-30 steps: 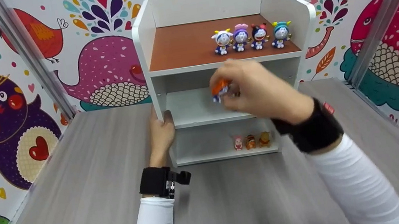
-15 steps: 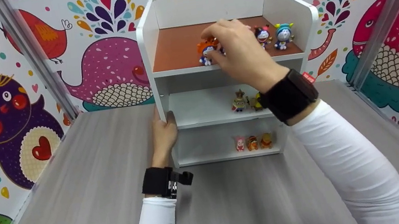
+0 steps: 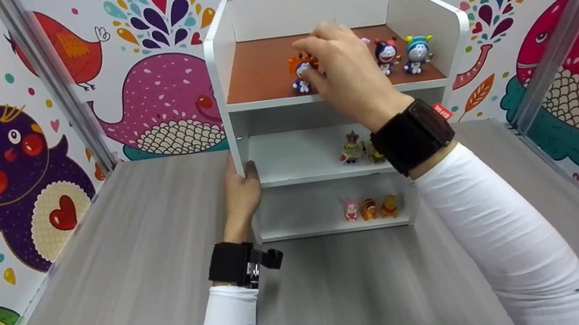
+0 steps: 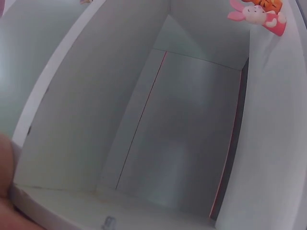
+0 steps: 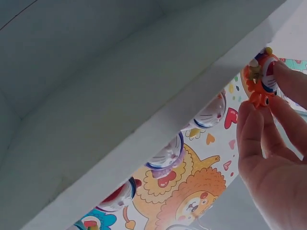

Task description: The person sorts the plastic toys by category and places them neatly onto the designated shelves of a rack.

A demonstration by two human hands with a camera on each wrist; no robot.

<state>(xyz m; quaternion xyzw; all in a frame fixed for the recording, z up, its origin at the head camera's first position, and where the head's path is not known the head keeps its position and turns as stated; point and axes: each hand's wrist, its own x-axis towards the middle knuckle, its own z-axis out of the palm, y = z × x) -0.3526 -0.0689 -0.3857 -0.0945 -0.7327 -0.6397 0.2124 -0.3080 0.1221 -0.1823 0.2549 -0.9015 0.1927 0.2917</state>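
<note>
On the top board of a white shelf unit (image 3: 294, 153), near the front edge, stands an orange-hooded cat figurine (image 3: 303, 85). My right hand (image 3: 351, 73) pinches its head between thumb and fingers; the right wrist view shows the thumb against the face of this figurine (image 5: 269, 79). Further right in the same row are a black-and-red-hooded figurine (image 3: 386, 56) and a teal-hatted figurine (image 3: 417, 54). Others between are mostly hidden behind my hand, though the right wrist view shows a purple-rimmed one (image 5: 165, 153). My left hand (image 3: 241, 195) grips the unit's left side panel.
A crowned figurine (image 3: 349, 148) stands on the middle shelf beside a yellow one (image 3: 374, 152), partly covered by my wrist. The bottom shelf bears a pink piglet (image 3: 351, 210), an orange tiger (image 3: 369, 209) and a yellow bear (image 3: 389, 206). Patterned walls surround the grey table (image 3: 171, 295).
My right hand has lifted the orange-hooded figurine from in front of the middle shelf up to the top board, left of the row. My left hand has kept its grip on the panel.
</note>
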